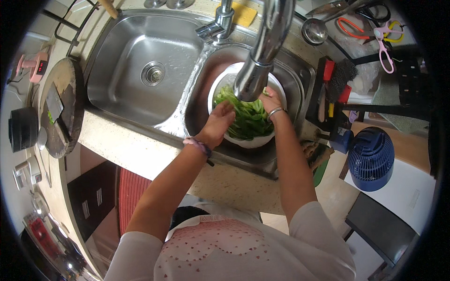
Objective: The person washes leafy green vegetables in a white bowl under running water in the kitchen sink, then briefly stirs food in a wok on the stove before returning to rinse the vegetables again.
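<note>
A white bowl (212, 92) stands in the right basin of a double steel sink, holding leafy greens (246, 123) with pale stems. My left hand (220, 119) is over the bowl's left side, against the greens, its thumb apart from the fingers; it looks slightly blurred. Inside the right part of the bowl, my right hand (272, 102) is curled around some greens, and a pale stem piece shows at its fingers. A chrome faucet spout (251, 79) hangs above the bowl and hides part of the greens and some right fingertips.
Left of the sink, a cleaver (55, 102) lies on a round wooden chopping board (72, 116). The left basin (119, 84) has a drain strainer. Scissors (383, 33), a ladle (314, 31) and a black rack (321, 84) are to the right. A blue fan (371, 158) stands beyond the counter.
</note>
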The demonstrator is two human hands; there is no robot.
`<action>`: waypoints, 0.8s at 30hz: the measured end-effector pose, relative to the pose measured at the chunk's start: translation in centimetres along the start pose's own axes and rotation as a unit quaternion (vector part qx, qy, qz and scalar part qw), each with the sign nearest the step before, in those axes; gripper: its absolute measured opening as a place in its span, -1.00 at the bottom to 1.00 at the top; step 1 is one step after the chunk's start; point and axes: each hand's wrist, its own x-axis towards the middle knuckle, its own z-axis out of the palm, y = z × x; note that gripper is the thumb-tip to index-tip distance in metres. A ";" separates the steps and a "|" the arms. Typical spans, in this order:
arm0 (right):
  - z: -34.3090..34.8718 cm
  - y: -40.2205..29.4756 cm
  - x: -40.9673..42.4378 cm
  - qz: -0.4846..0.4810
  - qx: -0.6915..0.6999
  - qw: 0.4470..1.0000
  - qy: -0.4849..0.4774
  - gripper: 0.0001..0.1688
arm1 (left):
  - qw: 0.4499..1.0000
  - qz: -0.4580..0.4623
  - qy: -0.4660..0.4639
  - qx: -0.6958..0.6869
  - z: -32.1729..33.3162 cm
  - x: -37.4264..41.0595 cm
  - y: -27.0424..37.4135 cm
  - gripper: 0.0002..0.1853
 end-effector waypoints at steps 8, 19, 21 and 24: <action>0.7 -1.5 -3.5 0.014 0.233 0.969 -0.079 -0.61 | 0.995 0.072 0.074 0.003 1.8 6.1 -2.8 -0.64; 1.1 -2.7 -4.7 -0.138 -0.299 0.944 -0.005 0.29 | 0.930 0.135 0.196 0.281 -1.7 7.9 -3.7 -0.43; 0.5 -4.7 -6.5 -0.110 -0.499 0.860 -0.005 0.52 | 0.849 0.286 0.108 0.431 -1.4 5.8 -3.2 -0.17; 1.0 -4.5 -6.8 -0.041 -0.608 0.791 -0.051 0.66 | 0.672 0.298 0.033 0.678 1.1 2.1 -1.7 0.16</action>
